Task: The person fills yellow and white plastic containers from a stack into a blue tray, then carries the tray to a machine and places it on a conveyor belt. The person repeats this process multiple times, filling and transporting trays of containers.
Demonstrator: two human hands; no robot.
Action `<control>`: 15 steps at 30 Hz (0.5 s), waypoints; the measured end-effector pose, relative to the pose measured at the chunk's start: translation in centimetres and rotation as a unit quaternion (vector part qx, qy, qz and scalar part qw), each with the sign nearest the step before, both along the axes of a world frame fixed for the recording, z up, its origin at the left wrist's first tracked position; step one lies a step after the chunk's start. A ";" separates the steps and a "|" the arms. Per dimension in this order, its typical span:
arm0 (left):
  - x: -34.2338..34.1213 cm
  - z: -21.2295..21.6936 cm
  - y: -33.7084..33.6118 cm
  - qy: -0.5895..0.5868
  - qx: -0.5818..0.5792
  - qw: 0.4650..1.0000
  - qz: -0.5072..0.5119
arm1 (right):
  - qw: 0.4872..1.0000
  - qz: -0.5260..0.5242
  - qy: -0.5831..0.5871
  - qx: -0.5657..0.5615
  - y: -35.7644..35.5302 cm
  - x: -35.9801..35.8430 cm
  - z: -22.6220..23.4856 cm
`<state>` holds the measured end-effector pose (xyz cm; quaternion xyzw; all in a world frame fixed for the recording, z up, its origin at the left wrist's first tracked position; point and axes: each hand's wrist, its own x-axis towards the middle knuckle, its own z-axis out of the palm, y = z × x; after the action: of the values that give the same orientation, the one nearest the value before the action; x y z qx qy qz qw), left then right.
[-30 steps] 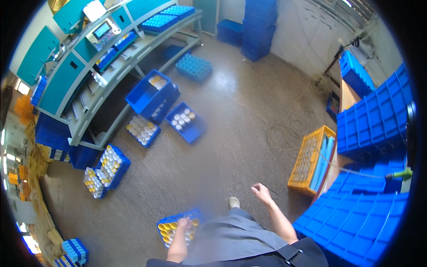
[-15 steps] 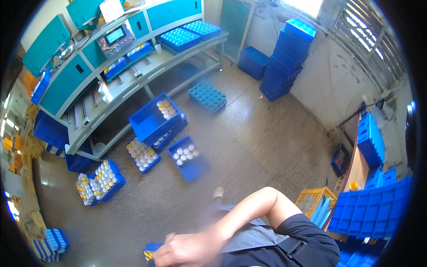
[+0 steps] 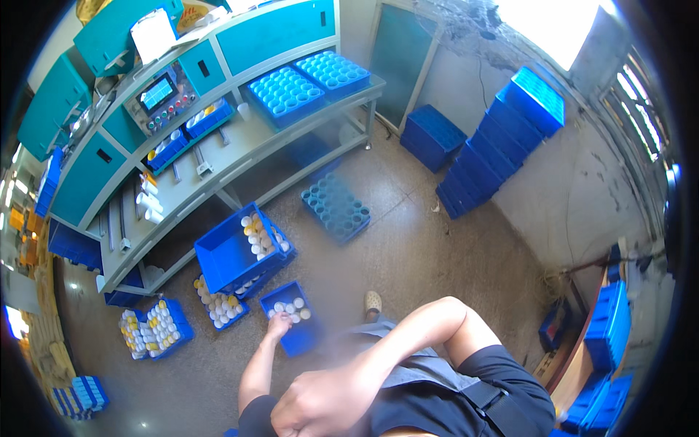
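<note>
My left hand [image 3: 278, 325] reaches down into a small blue bin [image 3: 299, 341] on the floor. Its fingers close on one of several white round pieces [image 3: 294, 308] at the bin's far end. The near part of the bin's bottom shows bare. Across my body bends my right arm, with my right hand [image 3: 319, 402] curled closed by the lower edge, above my left upper arm. Whatever its fingers hold is hidden beneath the hand.
Other blue bins with white and yellow round pieces stand ahead-left, including a stacked bin [image 3: 218, 255] and a full bin [image 3: 182, 329]. A turquoise tray with round holes [image 3: 336, 207] lies beyond. A workbench [image 3: 240, 164] runs along the back; blue crates [image 3: 502, 142] are stacked far right.
My left hand has come into view and reached into the small bin. My right hand has shifted slightly right, and the blue and yellow thing beside it is mostly out of view. The view has tilted.
</note>
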<state>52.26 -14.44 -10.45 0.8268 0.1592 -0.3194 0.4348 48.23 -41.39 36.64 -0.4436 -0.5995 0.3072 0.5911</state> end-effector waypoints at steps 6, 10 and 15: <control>7.5 0.7 -5.2 0.087 0.030 0.990 -0.107 | 0.988 0.117 0.044 0.090 -2.9 14.9 1.3; 17.5 -3.7 -7.9 0.075 -0.088 0.993 0.030 | 0.992 0.058 0.095 0.057 -6.6 28.0 -3.3; 40.0 -3.9 -15.5 -0.004 0.031 0.997 -0.076 | 0.900 -0.367 0.012 -0.235 -17.5 49.4 -12.3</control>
<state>92.26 -29.95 -14.40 0.8509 0.1042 -0.3426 0.3844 97.64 -58.86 24.36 -0.7543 -0.2971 0.2055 0.5482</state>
